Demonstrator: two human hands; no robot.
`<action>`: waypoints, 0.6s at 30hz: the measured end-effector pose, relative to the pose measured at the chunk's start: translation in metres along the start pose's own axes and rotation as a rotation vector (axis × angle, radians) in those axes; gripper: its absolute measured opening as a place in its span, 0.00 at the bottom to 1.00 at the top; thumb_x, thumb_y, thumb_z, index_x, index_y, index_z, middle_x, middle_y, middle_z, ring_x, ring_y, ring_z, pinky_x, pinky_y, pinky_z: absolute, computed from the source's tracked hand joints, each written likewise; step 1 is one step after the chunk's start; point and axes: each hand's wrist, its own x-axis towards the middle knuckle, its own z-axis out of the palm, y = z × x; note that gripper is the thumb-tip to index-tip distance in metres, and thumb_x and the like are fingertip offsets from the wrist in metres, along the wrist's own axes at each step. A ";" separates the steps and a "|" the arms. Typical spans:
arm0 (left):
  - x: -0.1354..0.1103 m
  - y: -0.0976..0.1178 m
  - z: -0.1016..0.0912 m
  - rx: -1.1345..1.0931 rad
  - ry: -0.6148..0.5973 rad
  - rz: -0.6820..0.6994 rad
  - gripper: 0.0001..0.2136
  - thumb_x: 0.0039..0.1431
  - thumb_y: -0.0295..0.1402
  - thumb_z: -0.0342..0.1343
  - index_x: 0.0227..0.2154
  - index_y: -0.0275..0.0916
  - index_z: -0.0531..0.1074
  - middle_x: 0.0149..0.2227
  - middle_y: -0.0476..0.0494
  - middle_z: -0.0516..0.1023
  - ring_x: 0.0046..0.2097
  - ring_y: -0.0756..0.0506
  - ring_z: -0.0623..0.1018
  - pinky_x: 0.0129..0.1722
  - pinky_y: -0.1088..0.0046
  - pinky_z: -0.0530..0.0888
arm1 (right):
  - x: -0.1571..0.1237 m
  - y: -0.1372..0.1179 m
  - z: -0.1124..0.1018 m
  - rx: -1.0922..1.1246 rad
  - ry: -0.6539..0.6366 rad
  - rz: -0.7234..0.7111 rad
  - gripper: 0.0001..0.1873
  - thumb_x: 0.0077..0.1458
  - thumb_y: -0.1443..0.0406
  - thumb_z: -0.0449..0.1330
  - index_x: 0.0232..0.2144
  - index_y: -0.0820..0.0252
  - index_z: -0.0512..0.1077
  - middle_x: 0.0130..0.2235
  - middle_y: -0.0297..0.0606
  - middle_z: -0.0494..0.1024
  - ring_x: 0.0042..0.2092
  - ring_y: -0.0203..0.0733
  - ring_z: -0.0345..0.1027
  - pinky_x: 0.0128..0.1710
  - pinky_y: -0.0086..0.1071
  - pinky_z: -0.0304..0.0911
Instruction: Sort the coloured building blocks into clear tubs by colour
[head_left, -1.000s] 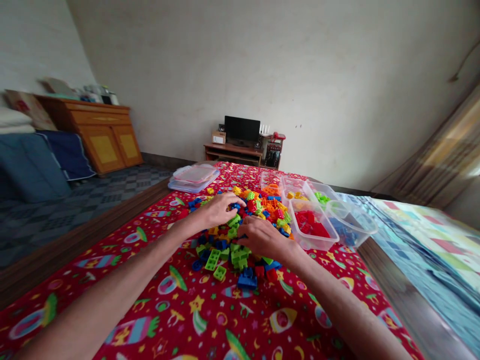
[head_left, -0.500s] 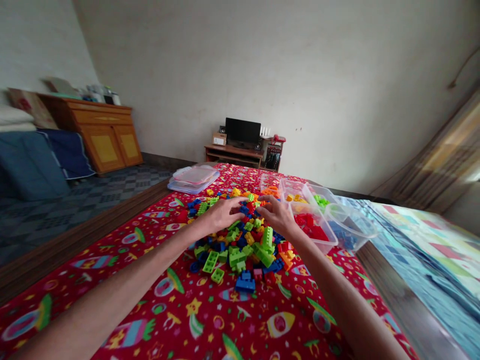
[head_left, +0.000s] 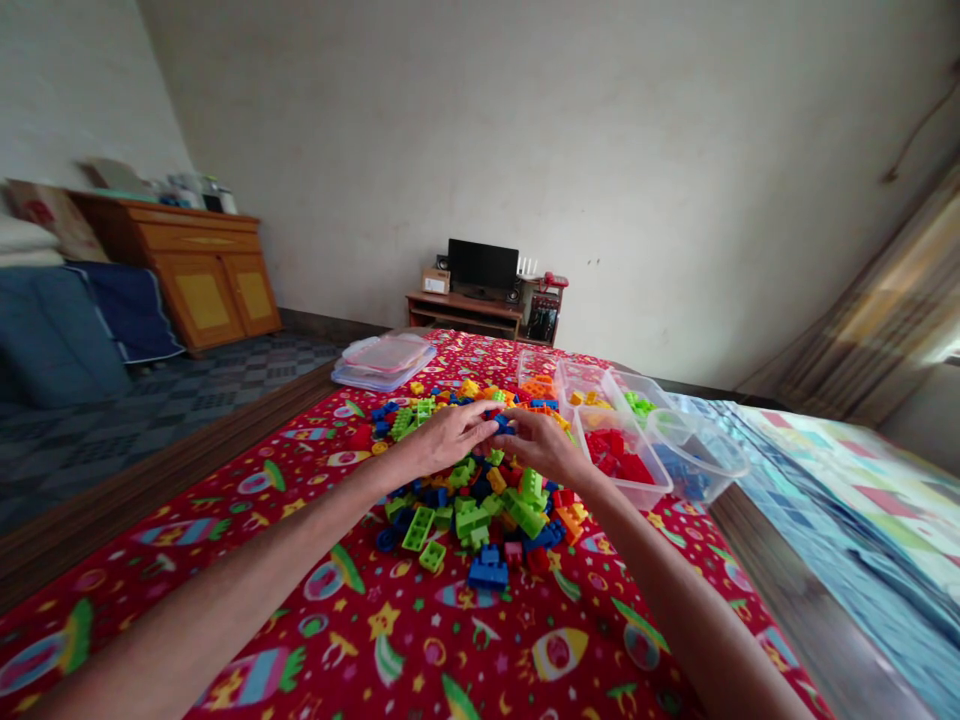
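Over the middle of a heap of toy building bricks, my left hand and my right hand come together at the fingertips. The thumb and fingers of my left hand are drawn towards each other. My right hand's fingers curl inward facing them. A bit of blue brick shows in the gap between the hands; whether it is held or lies in the heap I cannot tell. Loose green, blue, yellow, orange and red bricks surround both hands.
Clear plastic boxes with sorted bricks stand at right: a box of red bricks and a round tub of blue ones among them. Stacked lids lie at the back left. A red patterned cloth covers the table.
My hands have drawn closer together, the right one moving left, so their fingertips now nearly meet. The view has shifted slightly.
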 end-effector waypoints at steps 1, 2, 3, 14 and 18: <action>0.000 0.000 0.000 0.001 0.000 -0.005 0.22 0.64 0.42 0.46 0.57 0.38 0.66 0.32 0.46 0.82 0.34 0.45 0.80 0.34 0.73 0.73 | 0.000 0.001 -0.002 0.000 0.006 -0.011 0.15 0.55 0.65 0.58 0.45 0.62 0.73 0.23 0.28 0.70 0.24 0.31 0.61 0.25 0.24 0.54; 0.000 0.000 0.000 -0.010 -0.002 -0.011 0.22 0.64 0.42 0.45 0.57 0.38 0.66 0.33 0.45 0.82 0.35 0.45 0.80 0.34 0.73 0.73 | 0.001 0.003 -0.005 -0.010 0.018 -0.021 0.15 0.55 0.65 0.58 0.45 0.62 0.73 0.23 0.29 0.71 0.24 0.31 0.61 0.25 0.25 0.54; 0.000 -0.001 0.000 -0.025 -0.003 -0.017 0.23 0.64 0.42 0.45 0.57 0.38 0.66 0.33 0.45 0.82 0.35 0.44 0.81 0.35 0.73 0.73 | 0.002 0.005 -0.008 -0.028 0.039 -0.029 0.15 0.55 0.64 0.57 0.45 0.62 0.73 0.23 0.29 0.71 0.24 0.31 0.62 0.25 0.25 0.55; 0.001 -0.016 -0.015 0.003 0.089 -0.021 0.19 0.61 0.39 0.45 0.48 0.36 0.74 0.35 0.44 0.82 0.36 0.45 0.80 0.36 0.73 0.75 | -0.026 0.043 -0.117 -0.561 0.640 0.152 0.17 0.52 0.62 0.53 0.42 0.61 0.75 0.27 0.39 0.78 0.31 0.41 0.71 0.32 0.30 0.60; 0.002 -0.025 -0.023 -0.005 0.132 -0.032 0.20 0.60 0.40 0.45 0.46 0.35 0.75 0.36 0.41 0.82 0.36 0.43 0.81 0.37 0.70 0.76 | -0.050 0.080 -0.157 -0.771 0.736 0.348 0.18 0.50 0.64 0.53 0.41 0.63 0.76 0.29 0.45 0.79 0.35 0.49 0.72 0.33 0.35 0.60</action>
